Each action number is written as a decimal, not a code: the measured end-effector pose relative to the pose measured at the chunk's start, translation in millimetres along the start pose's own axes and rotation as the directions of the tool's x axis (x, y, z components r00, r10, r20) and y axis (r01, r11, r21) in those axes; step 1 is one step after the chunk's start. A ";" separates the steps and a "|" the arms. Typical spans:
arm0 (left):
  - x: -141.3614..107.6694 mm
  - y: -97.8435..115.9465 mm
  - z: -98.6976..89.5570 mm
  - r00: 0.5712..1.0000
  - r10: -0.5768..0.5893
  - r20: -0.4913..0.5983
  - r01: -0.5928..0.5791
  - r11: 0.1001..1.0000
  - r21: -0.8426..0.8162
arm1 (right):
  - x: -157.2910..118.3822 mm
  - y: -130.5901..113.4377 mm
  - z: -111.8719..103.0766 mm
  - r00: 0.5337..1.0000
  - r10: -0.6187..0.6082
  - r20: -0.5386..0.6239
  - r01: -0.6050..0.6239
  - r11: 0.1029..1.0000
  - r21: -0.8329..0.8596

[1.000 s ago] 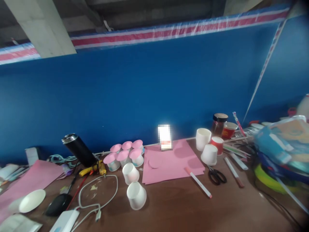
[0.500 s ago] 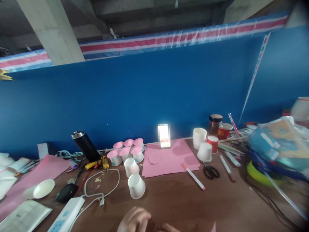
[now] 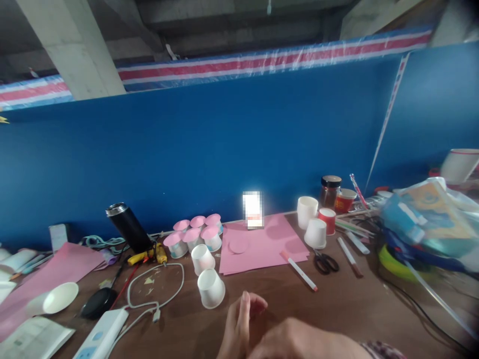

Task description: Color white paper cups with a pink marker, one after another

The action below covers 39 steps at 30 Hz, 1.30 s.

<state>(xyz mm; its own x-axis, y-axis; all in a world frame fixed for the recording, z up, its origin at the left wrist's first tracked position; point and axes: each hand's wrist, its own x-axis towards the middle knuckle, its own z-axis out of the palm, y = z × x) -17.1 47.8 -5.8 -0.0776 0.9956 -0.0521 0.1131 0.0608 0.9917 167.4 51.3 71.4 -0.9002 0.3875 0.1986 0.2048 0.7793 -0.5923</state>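
My left hand (image 3: 241, 321) is at the bottom middle, over the brown desk. Its fingers are apart and loosely bent, and I see nothing in them. Close on its right is my right hand (image 3: 299, 339), back toward me, with its fingers hidden. Just beyond my left hand a white paper cup (image 3: 211, 289) lies tilted on the desk, touching or close to another white cup (image 3: 202, 260). Behind them stand several small cups with pink paper tops (image 3: 192, 237). Stacked pink paper sheets (image 3: 269, 249) lie farther back, with a pink paper disc (image 3: 238, 244) on top.
A pink-tipped marker (image 3: 299, 270) rests partly on the sheets. Black-handled scissors (image 3: 326, 262), white cups (image 3: 315, 233) and a red cup (image 3: 327, 220) are at right. On the left are a black flask (image 3: 129, 227), a cable and a power strip (image 3: 101, 334). A blue partition (image 3: 224, 149) stands behind.
My left hand has moved right and its fingers have spread. My right hand has come farther into view from the bottom edge. The view has shifted slightly.
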 end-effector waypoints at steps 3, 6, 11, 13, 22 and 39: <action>-3.4 2.4 3.2 1.000 0.021 -0.008 -0.021 1.000 0.013 | 0.7 19.1 -25.0 0.983 0.140 -0.116 -0.151 0.984 -0.093; -6.4 6.7 7.7 0.998 0.057 0.002 -0.057 0.998 0.009 | -5.9 46.3 -39.7 0.759 0.442 -0.478 -0.632 0.677 -0.378; -12.4 11.7 6.4 0.999 0.042 -0.011 -0.041 0.993 0.111 | -30.1 82.0 -32.0 0.694 0.405 -0.596 -0.718 0.457 -0.526; -13.4 11.6 5.2 0.998 0.045 -0.049 -0.038 0.990 0.137 | -34.1 87.3 -28.5 0.703 0.487 -0.518 -0.711 0.465 -0.528; -12.6 20.3 -0.6 0.998 0.044 0.049 -0.052 0.984 0.170 | -23.2 90.8 -36.2 0.617 0.705 -0.350 -0.783 0.507 -0.361; -13.1 21.1 0.2 0.996 0.045 0.073 -0.055 0.987 0.152 | -21.5 95.5 -34.9 0.591 0.733 -0.337 -0.807 0.534 -0.253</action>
<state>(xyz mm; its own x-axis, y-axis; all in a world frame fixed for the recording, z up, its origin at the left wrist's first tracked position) -13.5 36.1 15.8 -0.0003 0.9999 -0.0161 0.2666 0.0156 0.9637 219.7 134.5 37.9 -0.2522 0.9661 -0.0543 0.9330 0.2279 -0.2785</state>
